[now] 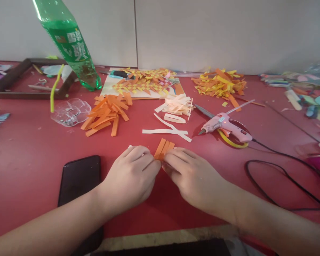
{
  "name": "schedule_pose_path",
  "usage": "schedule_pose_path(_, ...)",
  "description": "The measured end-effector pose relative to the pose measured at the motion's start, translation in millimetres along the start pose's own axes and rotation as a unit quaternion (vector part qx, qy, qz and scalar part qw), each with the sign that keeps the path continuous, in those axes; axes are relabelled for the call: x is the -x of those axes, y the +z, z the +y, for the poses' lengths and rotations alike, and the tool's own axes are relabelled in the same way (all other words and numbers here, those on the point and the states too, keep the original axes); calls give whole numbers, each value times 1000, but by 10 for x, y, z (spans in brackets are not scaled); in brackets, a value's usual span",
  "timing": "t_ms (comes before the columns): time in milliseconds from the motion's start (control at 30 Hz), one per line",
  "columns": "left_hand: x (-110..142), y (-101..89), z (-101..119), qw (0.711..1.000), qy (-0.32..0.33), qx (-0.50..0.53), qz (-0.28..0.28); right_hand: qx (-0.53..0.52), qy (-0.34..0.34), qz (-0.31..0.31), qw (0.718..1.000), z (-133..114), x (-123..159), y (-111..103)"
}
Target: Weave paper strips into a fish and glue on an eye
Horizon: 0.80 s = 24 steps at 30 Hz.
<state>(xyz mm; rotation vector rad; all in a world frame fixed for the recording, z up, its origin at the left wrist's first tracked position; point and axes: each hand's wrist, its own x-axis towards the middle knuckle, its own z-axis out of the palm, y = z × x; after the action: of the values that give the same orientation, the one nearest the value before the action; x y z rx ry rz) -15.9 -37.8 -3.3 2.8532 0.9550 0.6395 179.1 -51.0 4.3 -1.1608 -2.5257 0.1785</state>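
Observation:
Several orange paper strips (163, 147) stick up side by side between my hands, close to the front of the table. My left hand (134, 174) has its fingers curled and pinches the strips at their lower left. From the other side, my right hand (193, 174) grips them between thumb and fingers. A bit of white paper (130, 146) peeks out behind my left knuckles. Just beyond lie loose white paper strips (165, 131), two of them crossing, and a small pile of white strips (177, 105). A heap of orange strips (109, 112) is to their left.
A pink glue gun (226, 127) rests on the right, its black cord (285, 156) looping toward the edge. A phone (81, 177) lies by my left forearm. Farther back stand a green bottle (72, 46), a dark frame (21, 94) and a yellow-orange strip pile (220, 84).

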Motion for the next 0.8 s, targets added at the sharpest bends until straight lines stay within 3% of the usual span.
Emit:
schedule_pose_path(267,-41,38,-42,998,-34,44,-12,-66,-27,-64,995,173,42,-56)
schedule_pose_path(600,15,51,-76,991,-59,108,-48,-147,45,-33,988,211,49,-50)
schedule_pose_path(800,21,35,-61,992,-62,103,-44,-134,38,-17,990,245,78,8)
